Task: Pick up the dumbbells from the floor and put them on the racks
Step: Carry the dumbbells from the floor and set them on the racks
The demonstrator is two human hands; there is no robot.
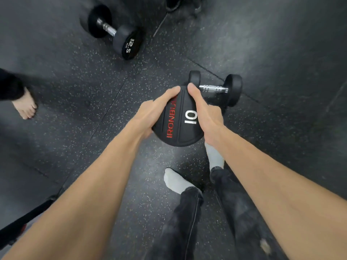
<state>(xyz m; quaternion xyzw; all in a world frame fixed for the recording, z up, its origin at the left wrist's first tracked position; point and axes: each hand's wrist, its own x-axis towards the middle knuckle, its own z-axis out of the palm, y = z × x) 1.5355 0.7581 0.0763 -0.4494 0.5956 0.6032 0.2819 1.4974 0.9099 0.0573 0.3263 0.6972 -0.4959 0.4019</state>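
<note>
Dark rubber gym flooring (pixel 105 102), speckled with pale flecks and cut by thin tile seams, fills the whole view. Both hands clasp the round end plate of a black 10 dumbbell (pixel 180 124), which is turned end-on to the camera. The left hand (pixel 155 111) wraps the plate's left edge, fingers curled around and hidden behind it, thumb lying flat along the face. The right hand (pixel 208 117) mirrors it on the right edge, thumb stretched up the face. The plate is smooth matte rubber with moulded grooves, red "IRONBU…" lettering and a white "10"; whether it rests on the floor or hangs clear cannot be told.

Just beyond this plate a smaller black dumbbell (pixel 216 89) lies on the floor, its knurled chrome handle catching light. Well beyond and left of it lies a 12.5 dumbbell (pixel 116 32) with round rubber heads. Below the held plate stand the person's grey-socked feet (pixel 174 181) and dark jeans. Far to its left a second person's bare foot (pixel 25 106) stands on the floor, with open floor between.
</note>
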